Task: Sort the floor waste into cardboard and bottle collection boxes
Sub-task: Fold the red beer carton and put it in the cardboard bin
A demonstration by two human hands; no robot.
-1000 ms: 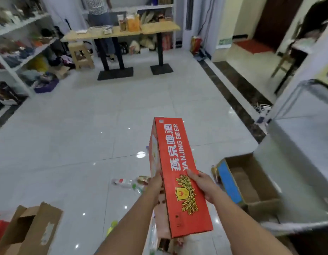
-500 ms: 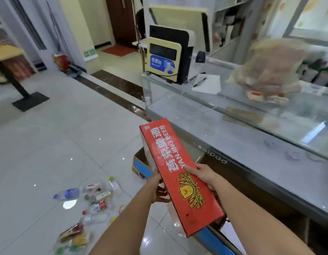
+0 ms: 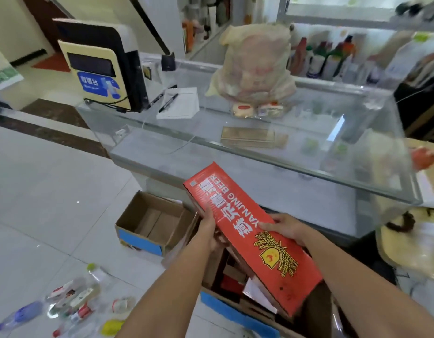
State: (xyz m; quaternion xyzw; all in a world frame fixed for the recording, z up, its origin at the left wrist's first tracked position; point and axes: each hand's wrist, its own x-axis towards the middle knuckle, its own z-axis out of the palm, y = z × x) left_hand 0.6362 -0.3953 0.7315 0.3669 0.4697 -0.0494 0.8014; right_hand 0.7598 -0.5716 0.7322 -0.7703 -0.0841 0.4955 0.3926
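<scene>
I hold a long red beer carton (image 3: 250,230) with both hands, tilted, its near end low. My left hand (image 3: 211,230) grips its left edge and my right hand (image 3: 281,228) rests on its right edge. Under the carton stands a brown collection box with blue tape (image 3: 225,306) that holds flattened cardboard; the carton hides much of it. A second brown box with blue tape (image 3: 152,223) sits open and empty just to the left. Several plastic bottles (image 3: 72,298) lie scattered on the white tile floor at lower left.
A glass display counter (image 3: 272,152) stands right behind the boxes, carrying a yellow payment terminal (image 3: 96,76), paper with a pen, and a filled plastic bag (image 3: 255,64). Shelves with bottles line the back right. Open tile floor stretches to the left.
My view has swung right and down, from the open shop floor to the counter. The red carton has come down over the near box holding cardboard, still in both hands.
</scene>
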